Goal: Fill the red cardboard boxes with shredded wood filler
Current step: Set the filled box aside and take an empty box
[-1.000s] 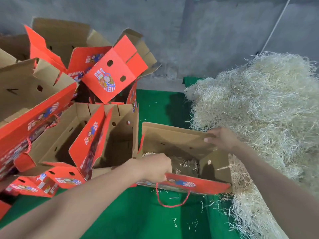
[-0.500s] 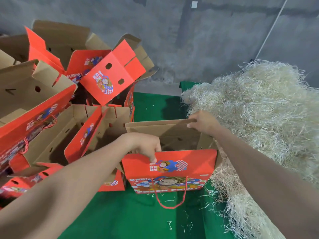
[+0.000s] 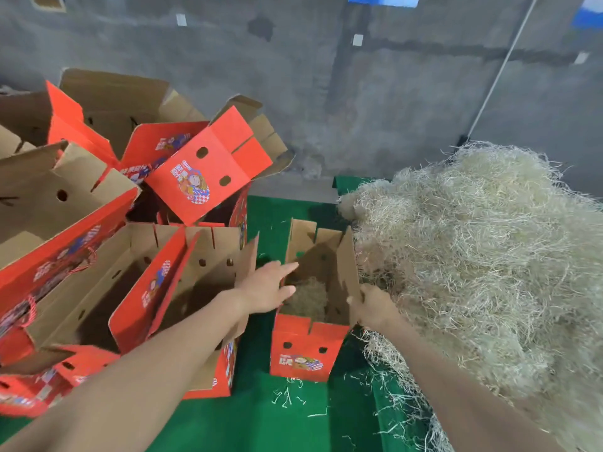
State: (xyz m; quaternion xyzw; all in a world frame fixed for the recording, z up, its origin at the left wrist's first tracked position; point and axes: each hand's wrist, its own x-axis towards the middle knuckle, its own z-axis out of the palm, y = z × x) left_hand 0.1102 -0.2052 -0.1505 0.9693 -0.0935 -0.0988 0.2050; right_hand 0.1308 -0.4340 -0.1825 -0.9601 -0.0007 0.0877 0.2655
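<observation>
**POSITION.** Red cardboard box (image 3: 306, 350) stands upright on the green cover (image 3: 261, 419), centre of view. It sits between the heap of empty boxes (image 3: 98, 272) on its L and the shredded wood filler pile (image 3: 473, 256) just beside its R wall. A small filler wad (image 3: 308, 298) lies on the box floor. Most of the interior shows bare, so fill is judged to be at an early stage.

**HANDS.**
- Left hand (image 3: 267, 288): fingers straight and spread, holding nothing, at the L wall's top edge. Contact probable, not confirmed.
- Right hand (image 3: 372, 305): fingers curled over the R wall's top edge, gripping it.

**RISKS.**
1. Tip-over. Box is tall, narrow and nearly empty, and only the R grip steadies it. A sideways pull, or the pile slumping against the R wall, could topple it.
2. Flap fold-in. The upright top flaps are loose. A handful pushed in carelessly could bend one inward and block the opening.
3. Spillage. Loose strands (image 3: 287, 396) litter the cover near the box. Oversized handfuls would likely shed more.

**ORIENTATION.** Opening faces up. Long axis runs horiz., away from the person toward the concrete wall (image 3: 359, 109). The printed red end panel w/ two holes faces the camera.
</observation>
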